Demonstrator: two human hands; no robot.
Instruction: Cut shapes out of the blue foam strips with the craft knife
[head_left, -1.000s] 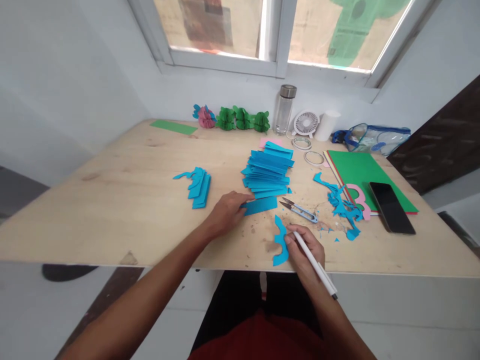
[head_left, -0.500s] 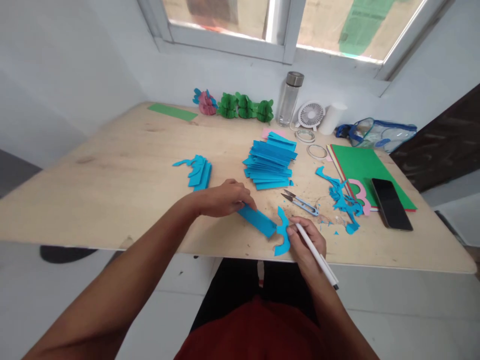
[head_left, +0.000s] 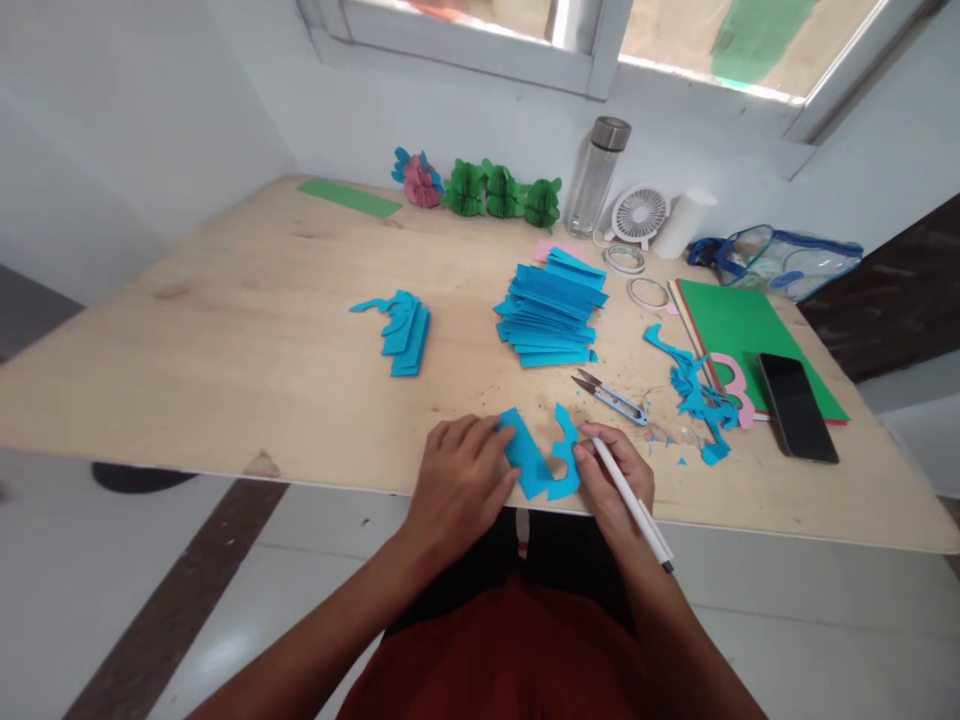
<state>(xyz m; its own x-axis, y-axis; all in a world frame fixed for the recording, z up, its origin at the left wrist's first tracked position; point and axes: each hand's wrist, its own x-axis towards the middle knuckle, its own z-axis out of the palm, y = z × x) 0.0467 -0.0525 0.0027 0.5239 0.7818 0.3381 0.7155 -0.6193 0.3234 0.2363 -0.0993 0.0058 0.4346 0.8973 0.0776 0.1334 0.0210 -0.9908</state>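
My left hand (head_left: 466, 468) is on a folded blue paper strip (head_left: 527, 462) near the table's front edge, its fingertips over the far side and its thumb by the near side. My right hand (head_left: 619, 475) is closed around a white pen (head_left: 631, 502), whose dark end points down toward my forearm. Its fingertips also grip the edge of a curvy blue paper cut-out (head_left: 568, 455), which stands just right of the strip. Beyond the right hand lie small thread snips (head_left: 611, 397) with their blades apart.
A pile of folded blue paper strips (head_left: 551, 315) lies mid-table, with a smaller stack (head_left: 409, 335) to its left. Blue scraps (head_left: 694, 385), a phone (head_left: 797, 408) and green paper (head_left: 739, 325) are at right. A bottle (head_left: 596, 180) and fan (head_left: 640, 215) stand along the wall.
My left hand has come nearer and right, bringing the blue strip to the table's front edge and turning it steeper. The right hand still holds the pen and cut-out. The view has shifted slightly.
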